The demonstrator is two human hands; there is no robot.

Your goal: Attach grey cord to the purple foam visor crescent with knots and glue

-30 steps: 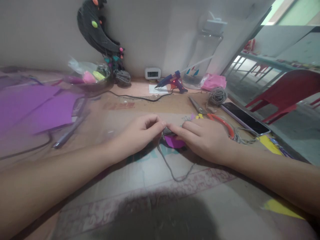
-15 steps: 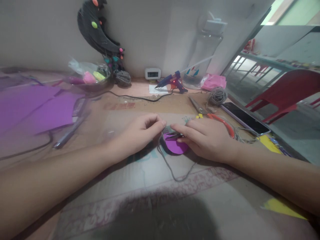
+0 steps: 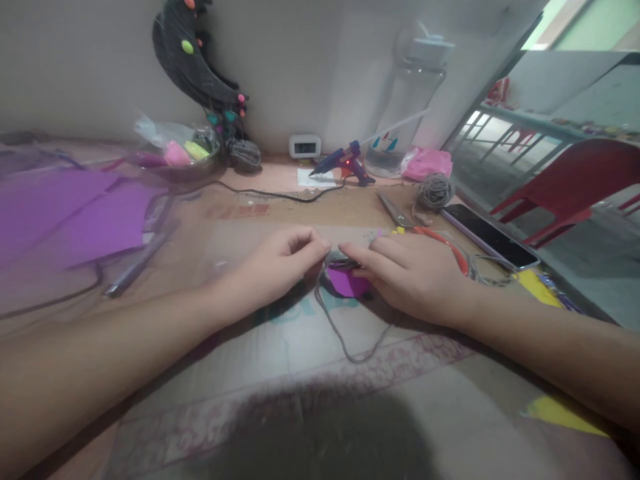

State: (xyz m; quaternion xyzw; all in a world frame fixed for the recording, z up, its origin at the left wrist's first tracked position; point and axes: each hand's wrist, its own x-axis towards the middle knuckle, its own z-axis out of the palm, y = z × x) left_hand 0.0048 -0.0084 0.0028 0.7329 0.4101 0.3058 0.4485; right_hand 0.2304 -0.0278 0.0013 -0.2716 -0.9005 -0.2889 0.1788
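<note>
My left hand (image 3: 300, 257) is closed, thumb and forefinger pinching grey yarn (image 3: 345, 343) at its tips. The yarn hangs from there in a loose loop across the tabletop toward my right hand. My right hand (image 3: 405, 273) is closed on a small rounded purple paper piece (image 3: 349, 283), its fingers covering the piece's right side. Along the paper's upper edge lie dark grey strands (image 3: 343, 264), blurred and partly hidden by the fingers. Orange-handled scissors (image 3: 397, 212) lie just behind my right hand, one handle partly covered by it.
A blue glue gun (image 3: 340, 162) with a lit red light stands at the back beside a small digital clock (image 3: 305, 146). On the right are a yarn ball (image 3: 436, 192) and a phone (image 3: 487, 233). Purple sheets (image 3: 75, 213) and a pen-like stick (image 3: 135, 263) lie left.
The purple piece has tilted and moved up slightly, so less of it shows. My right fingertips have shifted a little left; my left hand keeps nearly the same place.
</note>
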